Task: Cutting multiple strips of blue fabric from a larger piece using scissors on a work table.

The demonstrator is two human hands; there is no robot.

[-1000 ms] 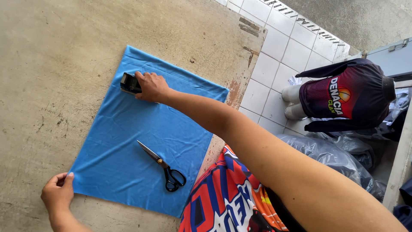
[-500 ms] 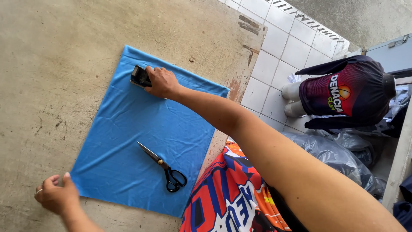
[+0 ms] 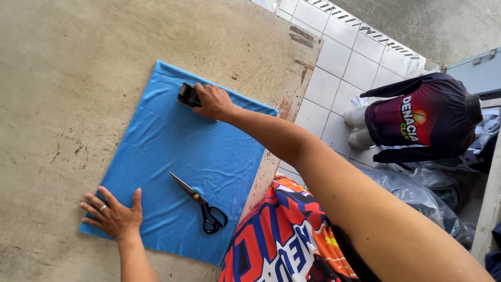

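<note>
- A square sheet of blue fabric is lying spread flat on a concrete surface, filling the middle left of the frame, with faint creases running across it.
- The right hand is reaching across to the upper edge of the fabric, its fingers closing around a small dark block-shaped object and pressing it onto the cloth; what exactly the object is cannot be told.
- The right forearm is stretching diagonally from the lower right of the frame up to that hand.
- The left hand is lying flat with fingers spread, gripping nothing, at the lower left corner of the fabric; the thumb side is resting on the cloth while the fingers are extending onto the bare concrete. A ring is showing on one finger.
- A pair of scissors with black handles is lying shut on the fabric in the lower middle, blades pointing toward the upper left, well apart from both hands.
- A bright garment in orange, red, blue and white is showing at the bottom centre, just beside the right edge of the fabric.
- White floor tiles are filling the upper right beyond the concrete edge.
- A dark maroon cap is sitting at the right of the frame, above crumpled grey plastic bags.
</note>
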